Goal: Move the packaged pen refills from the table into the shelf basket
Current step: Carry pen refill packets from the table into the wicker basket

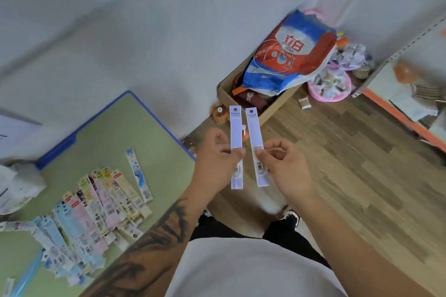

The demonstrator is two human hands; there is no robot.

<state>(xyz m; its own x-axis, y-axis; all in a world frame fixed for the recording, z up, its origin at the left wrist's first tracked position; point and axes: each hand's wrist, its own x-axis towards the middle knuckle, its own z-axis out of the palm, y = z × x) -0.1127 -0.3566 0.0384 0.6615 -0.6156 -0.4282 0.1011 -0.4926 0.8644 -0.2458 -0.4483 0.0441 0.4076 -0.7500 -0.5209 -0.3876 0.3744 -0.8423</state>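
Grey shirt (253, 270) lowest; above it, left hand (214, 159) and right hand (284, 164) each pinch one refill pack (236, 147) upright, backs showing, likely checking barcodes; more packs (96, 207) wait on the table (149, 128).

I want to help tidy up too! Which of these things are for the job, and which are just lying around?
For the job:
- left hand pinching a white refill pack
- right hand pinching a second white pack
- packs on the green table: fanned pile
- shelf, though no basket is clearly seen

Just lying about:
- cardboard box
- red and blue bag
- pink tub
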